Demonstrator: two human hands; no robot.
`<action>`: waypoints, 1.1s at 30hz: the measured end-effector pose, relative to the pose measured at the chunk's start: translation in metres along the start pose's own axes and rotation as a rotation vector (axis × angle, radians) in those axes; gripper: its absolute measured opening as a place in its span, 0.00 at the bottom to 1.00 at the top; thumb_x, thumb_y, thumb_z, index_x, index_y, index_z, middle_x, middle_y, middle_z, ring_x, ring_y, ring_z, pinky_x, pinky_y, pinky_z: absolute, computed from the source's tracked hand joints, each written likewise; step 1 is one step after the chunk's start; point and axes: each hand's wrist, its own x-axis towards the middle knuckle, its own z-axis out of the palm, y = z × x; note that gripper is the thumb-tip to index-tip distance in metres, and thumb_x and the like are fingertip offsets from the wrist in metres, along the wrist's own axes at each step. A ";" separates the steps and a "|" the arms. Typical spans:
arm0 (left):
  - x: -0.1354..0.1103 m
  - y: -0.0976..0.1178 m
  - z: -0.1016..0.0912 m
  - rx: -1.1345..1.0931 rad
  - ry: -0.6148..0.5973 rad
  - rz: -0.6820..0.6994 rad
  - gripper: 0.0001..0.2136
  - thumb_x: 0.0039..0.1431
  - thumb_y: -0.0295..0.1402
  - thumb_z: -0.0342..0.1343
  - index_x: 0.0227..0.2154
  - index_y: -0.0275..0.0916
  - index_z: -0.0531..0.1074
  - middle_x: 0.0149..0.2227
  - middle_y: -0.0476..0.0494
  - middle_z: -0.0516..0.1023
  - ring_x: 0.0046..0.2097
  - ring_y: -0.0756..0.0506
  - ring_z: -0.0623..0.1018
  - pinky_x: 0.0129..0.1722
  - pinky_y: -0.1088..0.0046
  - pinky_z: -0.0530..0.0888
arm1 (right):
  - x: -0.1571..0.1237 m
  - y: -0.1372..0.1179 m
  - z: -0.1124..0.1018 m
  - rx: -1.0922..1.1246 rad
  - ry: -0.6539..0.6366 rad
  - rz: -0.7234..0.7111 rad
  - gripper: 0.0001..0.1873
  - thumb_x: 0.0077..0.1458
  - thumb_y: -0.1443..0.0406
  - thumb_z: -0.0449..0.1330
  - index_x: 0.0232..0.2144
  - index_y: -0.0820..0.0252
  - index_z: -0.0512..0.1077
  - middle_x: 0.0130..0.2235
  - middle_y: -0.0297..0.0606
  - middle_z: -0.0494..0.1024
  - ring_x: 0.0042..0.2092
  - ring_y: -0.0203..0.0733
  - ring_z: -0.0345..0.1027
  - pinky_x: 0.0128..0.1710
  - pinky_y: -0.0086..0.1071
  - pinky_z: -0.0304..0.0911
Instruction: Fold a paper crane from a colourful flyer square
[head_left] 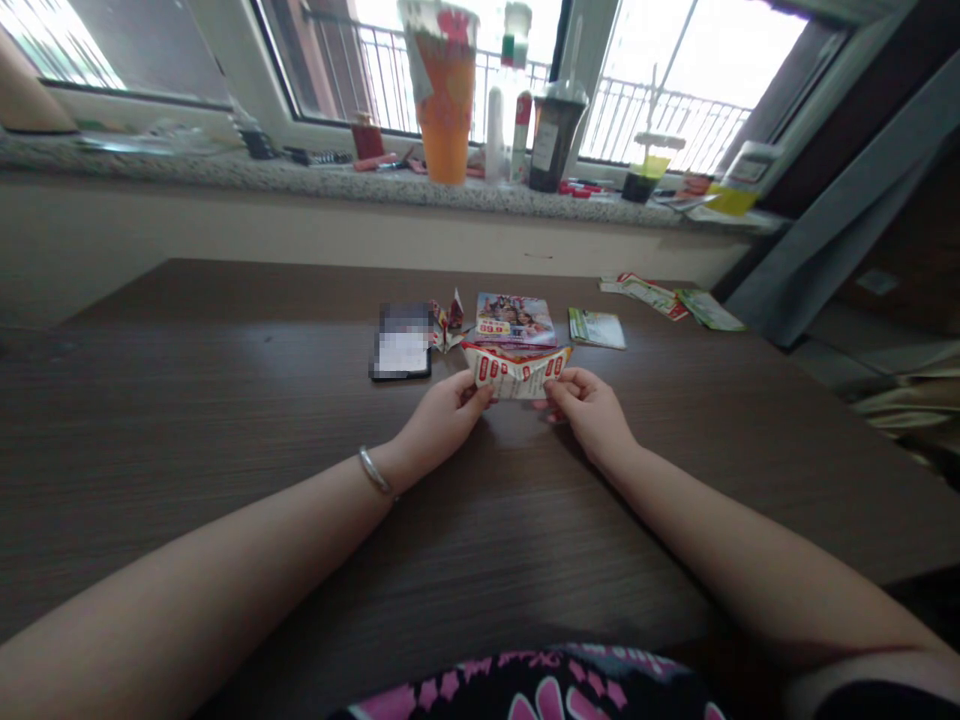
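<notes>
A folded piece of printed paper [516, 371], white with red marks, sits on the dark wooden table [225, 420] between my two hands. My left hand [442, 418] pinches its left end, and a silver bangle circles that wrist. My right hand [589, 405] pinches its right end. Just behind the paper lies a colourful flyer [514, 318]. A small folded paper crane [448, 322] stands to the left of that flyer.
A phone [402, 341] lies left of the crane. More leaflets [596, 328] lie to the right, and others [660, 297] near the table's far right corner. The stone windowsill [300, 178] holds an orange cup [446, 95], a dark drink cup [555, 135], bottles and pens.
</notes>
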 end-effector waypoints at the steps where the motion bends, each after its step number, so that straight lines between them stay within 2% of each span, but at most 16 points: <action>1: 0.000 0.000 0.000 -0.006 0.001 0.000 0.11 0.61 0.37 0.51 0.41 0.35 0.70 0.41 0.40 0.78 0.40 0.44 0.78 0.42 0.63 0.75 | 0.000 0.000 0.001 0.006 -0.007 0.001 0.21 0.38 0.51 0.68 0.30 0.56 0.67 0.30 0.34 0.78 0.30 0.39 0.73 0.23 0.28 0.63; 6: 0.000 -0.001 -0.001 0.065 0.008 0.022 0.11 0.61 0.37 0.51 0.40 0.35 0.71 0.39 0.41 0.79 0.39 0.44 0.77 0.40 0.64 0.74 | 0.000 0.001 0.003 -0.015 -0.037 -0.039 0.20 0.37 0.53 0.68 0.30 0.57 0.69 0.27 0.32 0.76 0.27 0.35 0.70 0.24 0.28 0.66; 12: 0.000 0.002 -0.002 0.102 0.013 -0.003 0.12 0.59 0.37 0.54 0.40 0.33 0.72 0.36 0.42 0.79 0.35 0.46 0.76 0.35 0.69 0.72 | 0.000 0.002 0.000 -0.075 -0.064 -0.147 0.15 0.43 0.55 0.66 0.28 0.59 0.71 0.23 0.31 0.74 0.25 0.35 0.67 0.28 0.31 0.65; 16: -0.002 0.006 -0.002 0.129 0.045 0.006 0.11 0.58 0.36 0.55 0.38 0.34 0.73 0.35 0.43 0.80 0.33 0.47 0.76 0.33 0.71 0.72 | -0.003 0.001 -0.001 -0.159 -0.067 -0.219 0.13 0.46 0.56 0.65 0.30 0.59 0.72 0.25 0.33 0.75 0.25 0.36 0.66 0.28 0.32 0.64; 21: -0.003 0.010 -0.003 0.193 0.083 0.085 0.10 0.59 0.37 0.55 0.37 0.36 0.75 0.37 0.45 0.81 0.37 0.46 0.77 0.36 0.70 0.72 | -0.005 0.001 0.000 -0.242 -0.035 -0.249 0.14 0.47 0.56 0.63 0.33 0.59 0.74 0.28 0.35 0.77 0.26 0.36 0.66 0.28 0.32 0.64; 25: -0.003 0.007 -0.004 0.188 0.058 0.098 0.10 0.60 0.37 0.54 0.36 0.37 0.76 0.38 0.45 0.81 0.39 0.45 0.78 0.38 0.69 0.73 | -0.005 0.002 0.000 -0.276 -0.017 -0.253 0.13 0.47 0.57 0.63 0.33 0.60 0.74 0.28 0.35 0.77 0.25 0.35 0.64 0.25 0.30 0.61; 29: -0.004 0.004 -0.005 0.230 0.040 0.103 0.10 0.59 0.37 0.55 0.34 0.36 0.76 0.36 0.43 0.80 0.38 0.44 0.78 0.39 0.66 0.74 | -0.006 -0.001 0.001 -0.261 -0.032 -0.271 0.13 0.48 0.58 0.62 0.34 0.60 0.74 0.29 0.35 0.78 0.27 0.36 0.66 0.27 0.31 0.61; 33: -0.004 0.003 -0.004 0.175 0.078 0.172 0.10 0.62 0.37 0.52 0.39 0.36 0.74 0.40 0.43 0.79 0.42 0.45 0.77 0.43 0.66 0.73 | -0.007 -0.001 -0.002 -0.330 -0.008 -0.270 0.12 0.50 0.58 0.61 0.34 0.60 0.75 0.29 0.36 0.78 0.26 0.36 0.64 0.26 0.31 0.61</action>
